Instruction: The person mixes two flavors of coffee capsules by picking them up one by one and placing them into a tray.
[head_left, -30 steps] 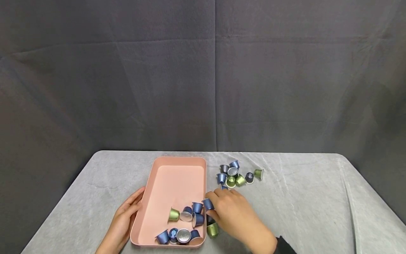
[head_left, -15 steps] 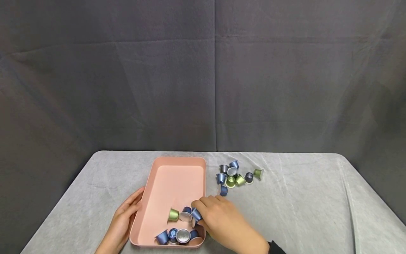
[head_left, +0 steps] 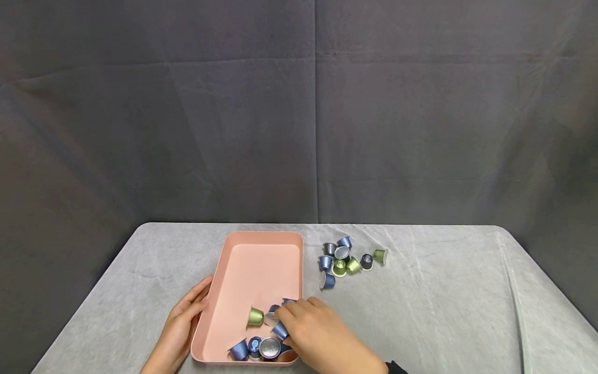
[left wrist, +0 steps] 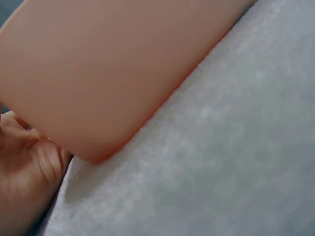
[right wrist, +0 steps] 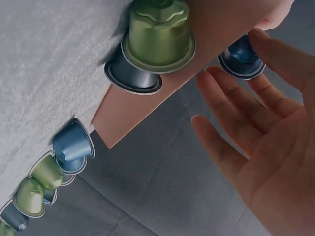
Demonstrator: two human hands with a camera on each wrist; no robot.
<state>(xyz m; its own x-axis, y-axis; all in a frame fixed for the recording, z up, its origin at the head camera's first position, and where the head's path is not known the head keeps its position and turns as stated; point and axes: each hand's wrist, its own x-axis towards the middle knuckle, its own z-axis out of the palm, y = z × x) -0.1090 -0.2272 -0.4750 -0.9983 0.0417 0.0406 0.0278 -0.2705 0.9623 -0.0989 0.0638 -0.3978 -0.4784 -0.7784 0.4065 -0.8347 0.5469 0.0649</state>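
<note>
A pink tray [head_left: 263, 272] lies on the table, with several blue coffee capsules and a green coffee capsule [head_left: 255, 316] in its near part. Along its left side rests my left hand [head_left: 184, 318], fingers extended and touching the outer wall. My right hand [head_left: 327, 335] is over the tray's near right side and pinches a blue coffee capsule [head_left: 280, 330] between thumb and fingertips. In the right wrist view that blue capsule [right wrist: 240, 59] hangs above the tray wall, other fingers spread. The right hand hides some capsules in and beside the tray in the head view.
A loose group of blue, green and dark capsules [head_left: 339, 267] lies on the grey cloth [head_left: 444, 301] right of the tray. The right wrist view shows another green capsule [right wrist: 160, 39] and a dark blue one [right wrist: 133, 76] outside the tray wall.
My right hand has moved left and nearer, carrying the blue coffee capsule from the right rim to over the capsules in the tray. The left hand and tray have stayed put.
</note>
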